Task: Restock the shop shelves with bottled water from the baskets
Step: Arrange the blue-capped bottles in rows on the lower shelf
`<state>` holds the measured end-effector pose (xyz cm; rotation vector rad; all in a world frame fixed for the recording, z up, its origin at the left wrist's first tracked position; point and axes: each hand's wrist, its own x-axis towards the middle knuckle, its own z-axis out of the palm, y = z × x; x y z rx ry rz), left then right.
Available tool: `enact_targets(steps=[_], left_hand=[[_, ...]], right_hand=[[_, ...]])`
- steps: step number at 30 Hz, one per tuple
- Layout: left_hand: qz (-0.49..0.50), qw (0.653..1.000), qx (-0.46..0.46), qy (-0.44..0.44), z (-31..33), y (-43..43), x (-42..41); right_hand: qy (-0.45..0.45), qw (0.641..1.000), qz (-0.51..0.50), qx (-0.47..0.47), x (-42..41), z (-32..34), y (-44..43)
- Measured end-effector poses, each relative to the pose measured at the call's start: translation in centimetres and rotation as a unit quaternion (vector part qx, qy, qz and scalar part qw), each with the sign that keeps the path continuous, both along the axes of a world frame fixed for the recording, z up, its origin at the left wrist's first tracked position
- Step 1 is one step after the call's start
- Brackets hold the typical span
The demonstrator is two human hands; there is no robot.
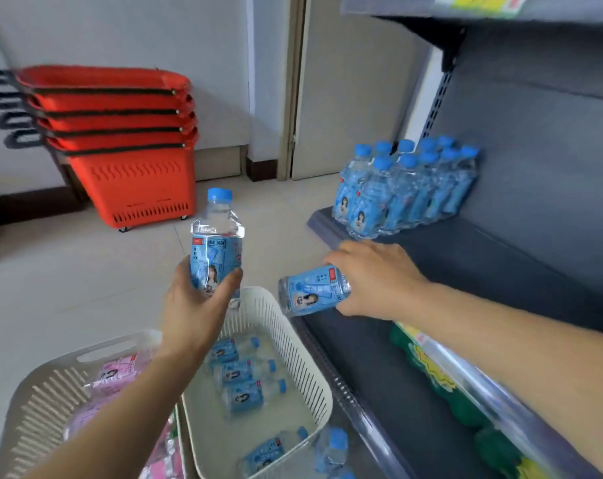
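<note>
My left hand (198, 305) grips a blue-labelled water bottle (217, 236) upright above the white basket (295, 344). My right hand (376, 281) holds a second blue-labelled bottle (310, 293) on its side, over the front edge of the dark grey shelf (483, 271). Several blue-capped bottles (407, 188) stand in rows at the shelf's far left end. Several more blue bottles (248, 378) lie loose in the white basket on the floor.
A grey basket (40, 402) with pink-labelled bottles (117, 375) sits at lower left. Stacked red shopping baskets (120, 140) stand by the far wall. Green-packaged goods (466, 399) lie on a lower shelf at right. Another shelf (466, 8) hangs overhead.
</note>
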<state>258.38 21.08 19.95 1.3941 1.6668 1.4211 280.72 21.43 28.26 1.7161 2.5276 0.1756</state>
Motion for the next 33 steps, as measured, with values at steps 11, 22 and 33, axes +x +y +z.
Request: enact_targets(steps=[11, 22, 33], left_hand=[[-0.146, 0.987, 0.045, -0.048, 4.8, 1.3, 11.0], [-0.207, 0.976, 0.063, -0.033, 2.2, 4.5, 20.1], [-0.213, 0.976, 0.053, 0.006, 0.2, 7.8, 25.7]], right_hand=[[-0.256, 0.958, -0.127, 0.037, 10.6, 5.7, 0.1], [-0.068, 0.968, -0.192, 0.147, 17.2, 2.6, 0.6], [0.536, 0.754, -0.379, 0.036, 18.8, -7.3, 3.9]])
